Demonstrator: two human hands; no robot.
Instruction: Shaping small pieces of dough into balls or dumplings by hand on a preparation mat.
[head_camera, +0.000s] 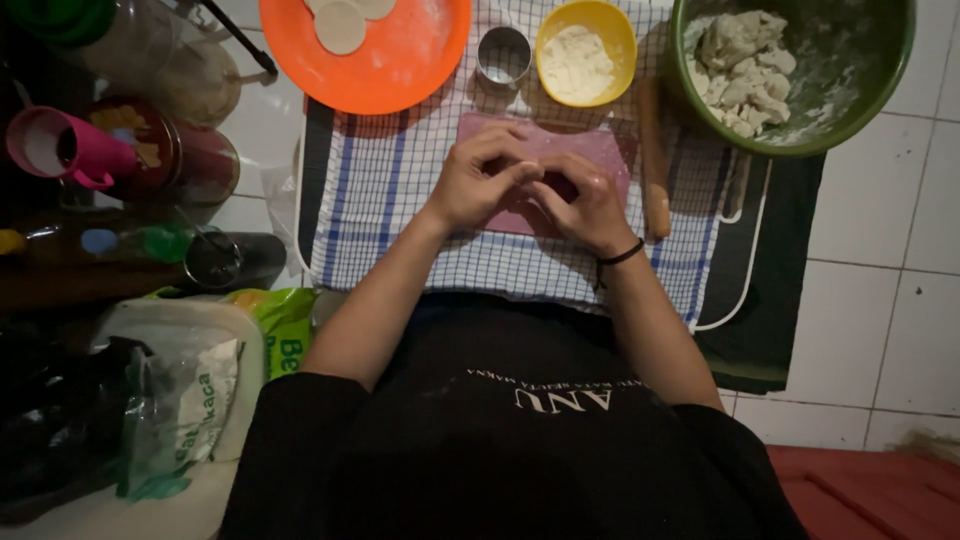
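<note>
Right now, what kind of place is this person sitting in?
Probably a home kitchen floor set up for making dough. A green bowl holds lumps of dough, a yellow bowl holds flour, and a rolling pin lies on a checked cloth over white floor tiles.

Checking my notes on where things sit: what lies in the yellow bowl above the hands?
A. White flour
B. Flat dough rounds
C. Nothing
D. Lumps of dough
A: the yellow bowl holds a heap of white flour; the dough lumps are in the green bowl.
</note>
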